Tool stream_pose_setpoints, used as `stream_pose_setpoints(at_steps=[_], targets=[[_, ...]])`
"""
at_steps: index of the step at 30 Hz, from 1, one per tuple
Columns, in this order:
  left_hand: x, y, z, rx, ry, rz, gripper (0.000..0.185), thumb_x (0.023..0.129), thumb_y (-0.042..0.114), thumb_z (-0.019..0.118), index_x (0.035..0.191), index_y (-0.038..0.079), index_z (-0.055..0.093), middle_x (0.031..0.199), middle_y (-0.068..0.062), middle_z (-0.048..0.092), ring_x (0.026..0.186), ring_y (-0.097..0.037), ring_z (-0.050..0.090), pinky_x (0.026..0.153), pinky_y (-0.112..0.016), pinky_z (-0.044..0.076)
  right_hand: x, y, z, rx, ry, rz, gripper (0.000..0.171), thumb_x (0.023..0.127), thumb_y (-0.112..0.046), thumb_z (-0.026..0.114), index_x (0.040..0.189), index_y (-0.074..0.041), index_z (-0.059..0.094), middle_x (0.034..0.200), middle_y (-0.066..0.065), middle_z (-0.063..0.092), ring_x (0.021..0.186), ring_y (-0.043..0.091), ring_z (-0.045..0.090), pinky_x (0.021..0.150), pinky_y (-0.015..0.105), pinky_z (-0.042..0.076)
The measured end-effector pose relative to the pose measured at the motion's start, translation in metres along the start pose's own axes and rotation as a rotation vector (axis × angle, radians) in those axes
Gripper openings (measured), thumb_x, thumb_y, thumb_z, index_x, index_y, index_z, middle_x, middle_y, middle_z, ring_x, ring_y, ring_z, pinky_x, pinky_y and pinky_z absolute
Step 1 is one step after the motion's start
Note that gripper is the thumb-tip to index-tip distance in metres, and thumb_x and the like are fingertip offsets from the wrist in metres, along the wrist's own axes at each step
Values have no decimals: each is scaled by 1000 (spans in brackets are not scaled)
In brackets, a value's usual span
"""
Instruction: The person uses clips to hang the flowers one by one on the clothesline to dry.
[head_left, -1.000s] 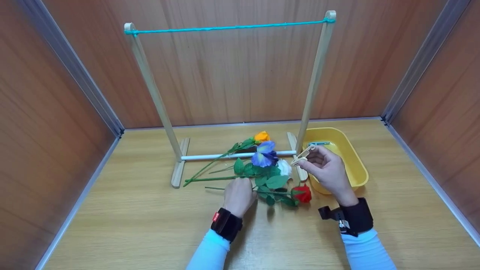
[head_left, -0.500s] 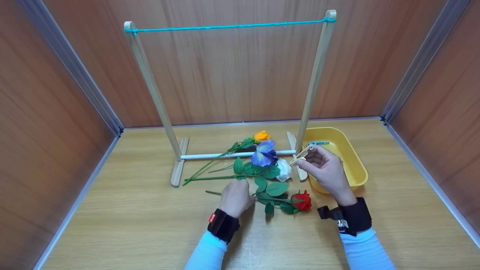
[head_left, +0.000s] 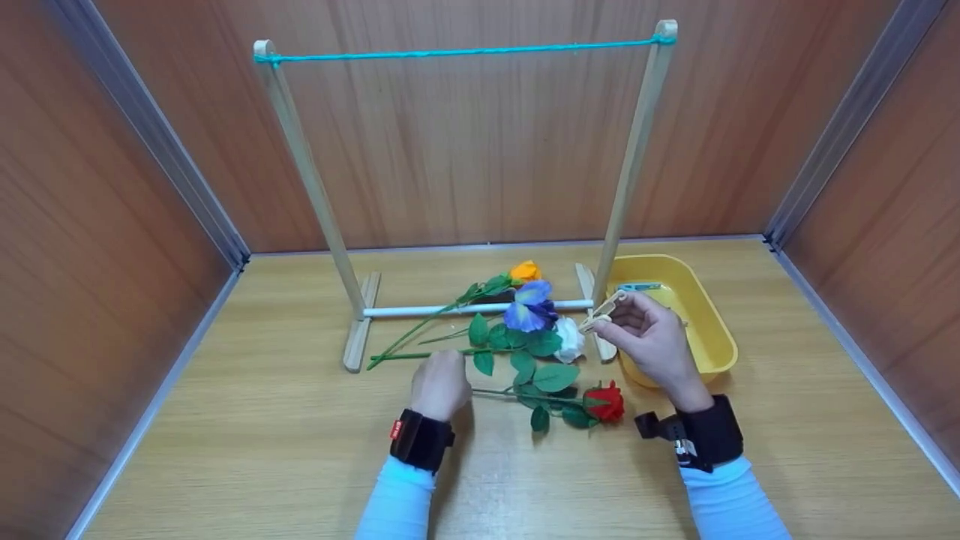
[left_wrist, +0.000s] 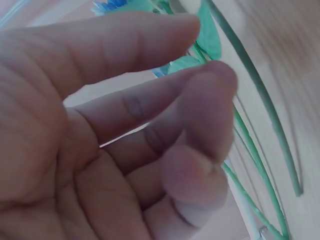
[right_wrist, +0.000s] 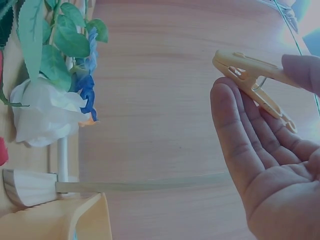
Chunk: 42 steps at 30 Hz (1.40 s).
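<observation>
My right hand point(head_left: 626, 324) pinches a beige plastic clothespin point(head_left: 604, 310) between thumb and fingers, just in front of the rack's right post; the clothespin point(right_wrist: 249, 79) points up and left. Four artificial flowers lie on the table: orange point(head_left: 525, 271), blue point(head_left: 530, 307), white point(head_left: 570, 339) and a red rose point(head_left: 606, 401). My left hand point(head_left: 441, 375) hovers over the left end of the red rose's stem point(head_left: 499, 394), fingers loosely curled. In the left wrist view nothing lies between the fingers point(left_wrist: 200, 100); green stems point(left_wrist: 260, 115) run just beside them.
A wooden drying rack point(head_left: 307, 172) with a teal string point(head_left: 465, 52) across its top stands at the back of the table. A yellow tub point(head_left: 712, 337) sits to its right with a blue clip point(head_left: 637, 286) inside. Wooden walls close in three sides.
My left hand slid left along the red rose's stem, from the leaves to the stem end. The rose shifted slightly toward me. My right hand kept still with the clothespin.
</observation>
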<state>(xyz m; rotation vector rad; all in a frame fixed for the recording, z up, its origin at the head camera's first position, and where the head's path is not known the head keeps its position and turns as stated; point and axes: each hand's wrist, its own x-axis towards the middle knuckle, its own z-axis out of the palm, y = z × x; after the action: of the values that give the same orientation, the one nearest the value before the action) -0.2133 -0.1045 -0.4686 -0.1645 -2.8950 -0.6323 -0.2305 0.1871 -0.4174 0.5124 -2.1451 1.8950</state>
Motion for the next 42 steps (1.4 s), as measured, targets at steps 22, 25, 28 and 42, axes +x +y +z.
stream_pose_setpoints(at_steps=[22,25,28,42], targets=[[3,-2,13,92,-5,-45,17,82,-13,62,73,0,71,72,-15,70,64,-31,68,55,-44,57,3,-3,-2,-7,-5,-22,23,87,12,75,108,10,66,95,15,71,86,15,71,78,23,59],[4,-2,13,90,-4,-52,17,84,-11,64,73,1,70,72,-15,70,62,-30,67,53,-45,56,3,-3,-2,-9,-5,-19,23,87,12,74,108,10,66,95,14,71,85,15,71,78,22,59],[6,-1,10,81,-17,-64,15,83,-12,65,76,0,70,74,-15,70,60,-27,65,52,-43,55,3,-2,-2,-7,-7,-13,22,87,12,74,107,10,66,96,14,71,85,15,71,78,23,59],[4,15,-14,-78,298,-52,16,86,-10,63,74,0,63,60,-4,50,53,-16,50,44,-32,42,1,2,-1,8,9,5,22,87,13,74,107,11,65,94,12,70,85,14,71,77,23,60]])
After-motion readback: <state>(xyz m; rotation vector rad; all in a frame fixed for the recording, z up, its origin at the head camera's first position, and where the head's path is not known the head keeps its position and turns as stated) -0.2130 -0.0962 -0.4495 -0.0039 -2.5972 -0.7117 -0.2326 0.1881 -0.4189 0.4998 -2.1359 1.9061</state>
